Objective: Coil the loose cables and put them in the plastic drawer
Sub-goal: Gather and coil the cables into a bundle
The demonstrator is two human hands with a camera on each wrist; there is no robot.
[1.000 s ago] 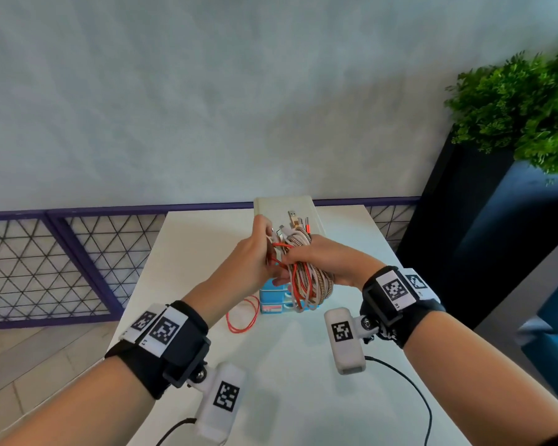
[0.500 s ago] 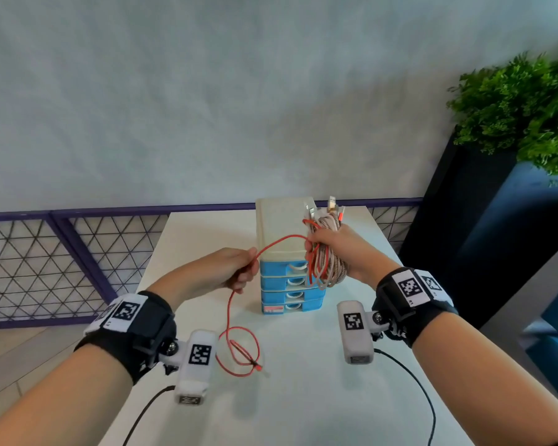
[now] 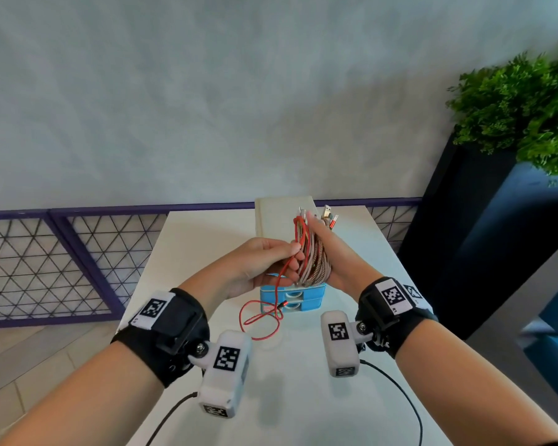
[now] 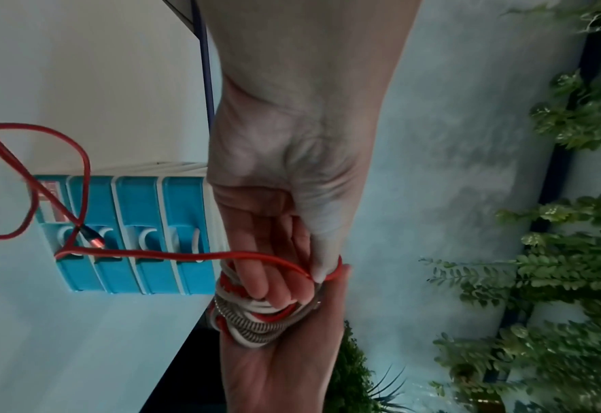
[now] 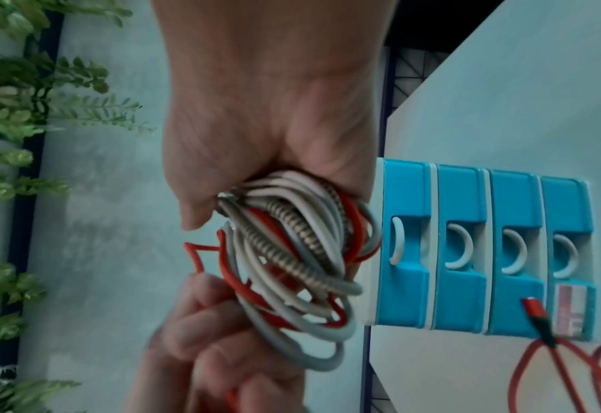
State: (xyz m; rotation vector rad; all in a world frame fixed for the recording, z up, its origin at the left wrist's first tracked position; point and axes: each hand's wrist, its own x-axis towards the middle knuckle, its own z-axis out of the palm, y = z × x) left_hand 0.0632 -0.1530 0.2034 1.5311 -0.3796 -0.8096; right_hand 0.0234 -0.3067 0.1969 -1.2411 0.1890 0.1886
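Observation:
My right hand (image 3: 337, 257) grips a coiled bundle of cables (image 3: 314, 263), white, braided and red, held upright above the blue plastic drawer unit (image 3: 292, 299); several plugs stick up from its top. Against the bundle's left side, my left hand (image 3: 273, 262) pinches the red cable (image 3: 260, 320) between thumb and fingers. The cable's loose tail hangs down and loops on the white table (image 3: 303, 397) before the drawers. In the right wrist view the bundle (image 5: 292, 251) sits beside the drawer fronts (image 5: 468, 251), all pushed in. In the left wrist view the red cable (image 4: 151, 254) crosses the drawer handles (image 4: 133, 237).
The drawer unit stands at the table's far middle, with a cream top (image 3: 279, 217). A purple mesh railing (image 3: 78, 252) runs behind and to the left. A dark planter (image 3: 464, 236) with a green plant (image 3: 522, 107) stands close to the table's right edge.
My left hand, which had pulled the red cable out to the left, has come back to the bundle. The loose red tail is shorter and has slid toward the drawers.

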